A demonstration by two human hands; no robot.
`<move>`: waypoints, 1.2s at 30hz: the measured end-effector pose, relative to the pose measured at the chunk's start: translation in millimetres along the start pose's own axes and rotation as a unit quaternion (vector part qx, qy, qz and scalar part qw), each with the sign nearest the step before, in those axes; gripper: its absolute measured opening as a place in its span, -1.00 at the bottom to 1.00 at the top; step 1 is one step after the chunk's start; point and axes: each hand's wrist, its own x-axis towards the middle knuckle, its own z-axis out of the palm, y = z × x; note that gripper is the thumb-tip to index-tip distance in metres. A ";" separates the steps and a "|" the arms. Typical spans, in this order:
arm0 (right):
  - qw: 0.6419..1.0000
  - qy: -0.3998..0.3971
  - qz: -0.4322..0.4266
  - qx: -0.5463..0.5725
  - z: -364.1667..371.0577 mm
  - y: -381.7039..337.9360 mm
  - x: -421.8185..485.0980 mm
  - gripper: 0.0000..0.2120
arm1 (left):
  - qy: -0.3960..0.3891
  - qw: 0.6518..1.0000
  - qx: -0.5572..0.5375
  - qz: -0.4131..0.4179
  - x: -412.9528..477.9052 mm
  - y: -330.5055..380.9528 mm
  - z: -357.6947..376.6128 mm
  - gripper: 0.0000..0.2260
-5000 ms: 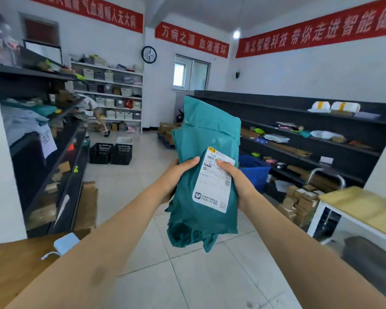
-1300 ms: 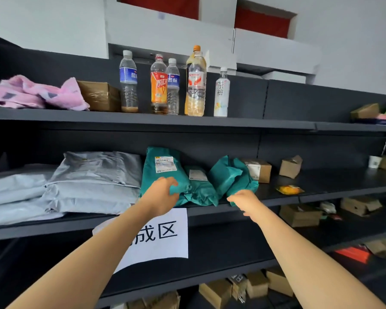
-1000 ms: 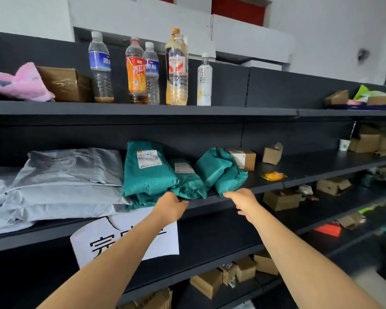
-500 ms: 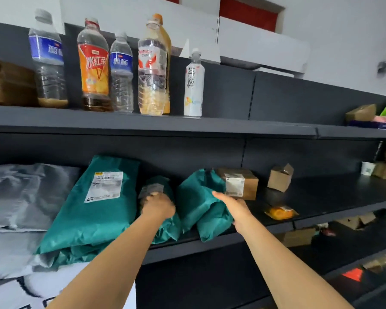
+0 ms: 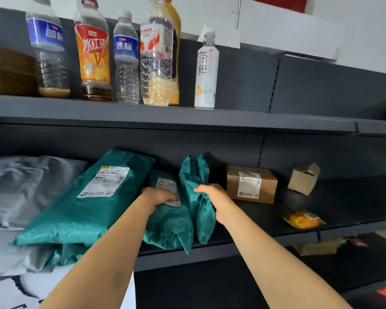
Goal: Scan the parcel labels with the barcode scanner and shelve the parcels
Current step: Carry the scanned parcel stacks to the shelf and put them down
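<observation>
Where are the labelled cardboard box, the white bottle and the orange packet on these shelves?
cardboard box [image 5: 251,185], head view, on the white label on its front face.
white bottle [image 5: 206,70], head view, on the middle of its body.
orange packet [image 5: 302,219], head view, on its orange middle.

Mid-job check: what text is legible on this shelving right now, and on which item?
"冰红茶": orange-label bottle.
"茶" plus one unclear character: white bottle.
Blurred: left blue-label bottle, second blue-label bottle, red-label bottle.
Too small: labels on large teal parcel, small teal parcel, cardboard box.
Cut off: paper sign, bottom left.
</observation>
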 end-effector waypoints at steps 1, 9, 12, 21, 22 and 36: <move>0.999 0.012 -0.024 -0.028 5.1 -1.7 -1.5 -0.69 | -0.022 0.999 0.039 0.011 -19.1 8.3 -5.0 0.01; 0.995 -0.056 -0.046 -0.072 38.6 -5.2 6.2 -0.76 | 0.054 0.942 0.330 0.022 -38.4 46.0 -35.1 -0.16; 0.997 -0.081 -0.009 -0.018 52.4 8.8 9.1 -0.64 | -0.033 0.935 0.346 0.069 -35.9 41.9 -42.5 -0.44; 0.994 -0.085 0.059 0.043 51.9 34.5 18.1 -0.47 | 0.029 0.959 0.280 0.024 -36.8 16.3 -0.2 -0.47; 0.994 -0.083 0.052 0.057 51.0 34.2 15.9 -0.58 | 0.032 0.973 0.223 0.043 -34.2 19.8 -4.4 -0.49; 0.998 -0.068 -0.005 0.002 30.8 10.8 14.4 -0.06 | 0.082 0.901 0.410 0.115 -20.9 -12.1 -141.2 -0.56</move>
